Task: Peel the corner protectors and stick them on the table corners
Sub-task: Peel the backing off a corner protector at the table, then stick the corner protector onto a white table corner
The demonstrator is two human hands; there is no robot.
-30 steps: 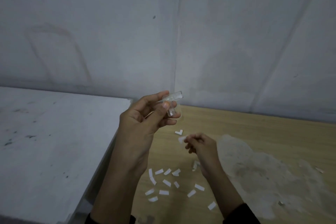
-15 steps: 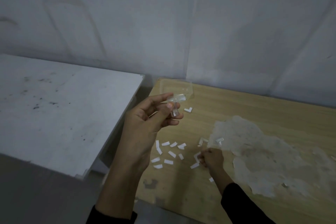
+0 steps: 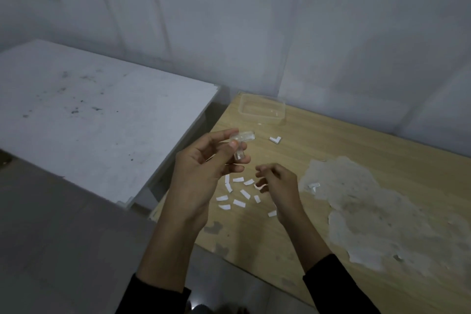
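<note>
A clear corner protector (image 3: 242, 144) is pinched in the left hand (image 3: 201, 176), just short of the plastic tub (image 3: 262, 119) on the desk (image 3: 356, 160). Nearer than the tub again, the right hand (image 3: 279, 186) is curled at a small strip (image 3: 260, 187); whether the strip is gripped cannot be told.

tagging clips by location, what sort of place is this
Probably a bare workroom or storeroom: plain grey walls, a worn wooden table with a peeling surface beside a stained white table, and peeled backing strips scattered on the wood.
</note>
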